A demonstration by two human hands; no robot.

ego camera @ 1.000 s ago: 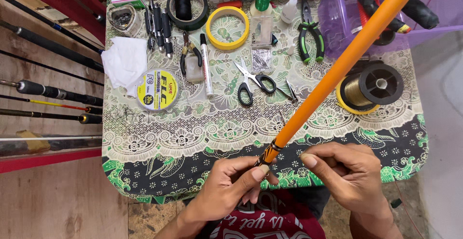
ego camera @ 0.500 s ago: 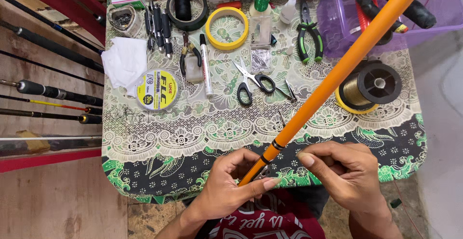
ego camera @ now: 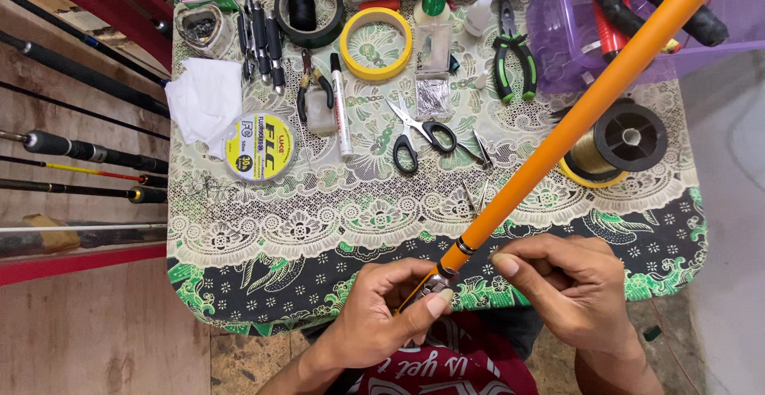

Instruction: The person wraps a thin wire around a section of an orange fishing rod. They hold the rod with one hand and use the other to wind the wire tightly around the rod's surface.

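Head view: the left hand (ego camera: 382,315) pinches the lower end of the orange rod (ego camera: 574,120) between thumb and fingers at a small metal fitting, while the right hand (ego camera: 578,291) hovers at three o'clock, fingers curled and holding nothing I can make out. The rod runs from that pinch toward one o'clock, over the thread spool (ego camera: 621,140) and purple tub (ego camera: 558,37). Held only at its end, it could sag or swing and knock them.

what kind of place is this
Likely a fishing rod repair bench: the left hand grips an orange rod, more rods lie at the left, and line spools, scissors and pliers cover the table.
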